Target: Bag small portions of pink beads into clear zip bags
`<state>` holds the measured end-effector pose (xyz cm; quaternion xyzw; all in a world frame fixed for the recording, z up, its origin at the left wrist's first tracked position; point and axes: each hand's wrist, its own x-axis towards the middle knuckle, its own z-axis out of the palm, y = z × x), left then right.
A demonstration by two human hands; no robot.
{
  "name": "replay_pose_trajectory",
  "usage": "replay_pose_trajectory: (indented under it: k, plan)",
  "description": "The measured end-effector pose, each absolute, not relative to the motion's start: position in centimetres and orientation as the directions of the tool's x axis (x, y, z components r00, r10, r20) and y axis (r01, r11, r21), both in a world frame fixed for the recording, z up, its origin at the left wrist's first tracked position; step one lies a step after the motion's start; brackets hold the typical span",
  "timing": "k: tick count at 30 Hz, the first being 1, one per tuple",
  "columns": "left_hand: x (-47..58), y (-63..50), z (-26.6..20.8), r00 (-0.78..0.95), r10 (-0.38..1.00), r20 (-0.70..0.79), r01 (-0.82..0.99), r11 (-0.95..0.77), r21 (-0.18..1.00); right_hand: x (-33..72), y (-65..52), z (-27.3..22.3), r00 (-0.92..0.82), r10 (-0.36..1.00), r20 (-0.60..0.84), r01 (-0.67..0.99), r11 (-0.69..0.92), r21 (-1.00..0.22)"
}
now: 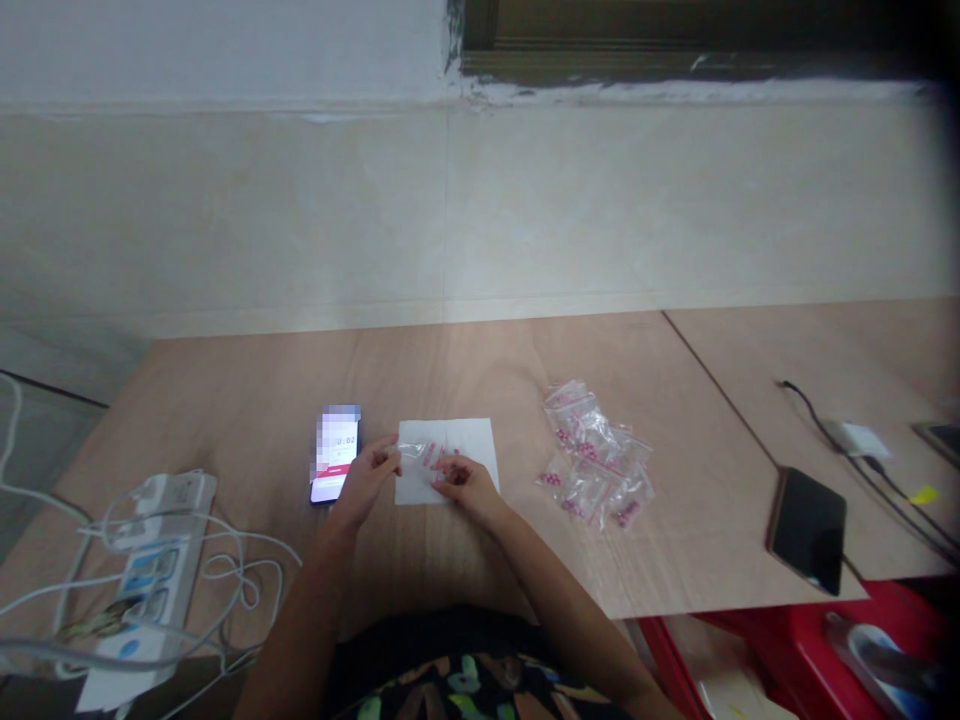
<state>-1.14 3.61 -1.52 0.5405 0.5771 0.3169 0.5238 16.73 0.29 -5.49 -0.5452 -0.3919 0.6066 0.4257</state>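
A small clear plastic bag [414,452] with pinkish-red marks or contents is stretched between my two hands, over a white sheet of paper [477,435]. My left hand [369,478] pinches the bag's left end, beside the paper's left edge. Above the paper, my right hand [471,488] has its thumb and fingertips closed at the bag's right end, covering part of it. To the right lies a loose pile of clear zip bags [600,460] holding small pink-red pieces. Close to my left hand is a lit phone [335,455] showing a timer.
A white power strip [169,550] with tangled white cables sits at the left. On the right are a dark phone [808,530], a white adapter [862,440] and black cables. Red plastic stools [817,635] stand below the table's front edge. A wall borders the back.
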Motion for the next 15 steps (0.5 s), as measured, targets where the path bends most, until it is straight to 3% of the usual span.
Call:
replay_pose_trajectory:
  k: [5, 11, 15]
  plan:
    - [-1.4, 3.2, -2.3, 0.096, 0.954, -0.285, 0.264, 0.251, 0.931, 16.5, 0.2, -5.6, -0.005, 0.970, -0.245, -0.038, -0.245, -0.969]
    - [-1.4, 2.9, -3.4, 0.113, 0.947, -0.301, 0.187, 0.277, 0.942, 15.8, -0.1, -5.6, -0.123, 0.932, -0.340, -0.264, -0.361, -0.895]
    - [-1.5, 2.9, -3.5, 0.095, 0.947, -0.308, 0.130, 0.295, 0.947, 15.9, 0.0, -5.9, -0.089, 0.932, -0.351, -0.290, -0.361, -0.886]
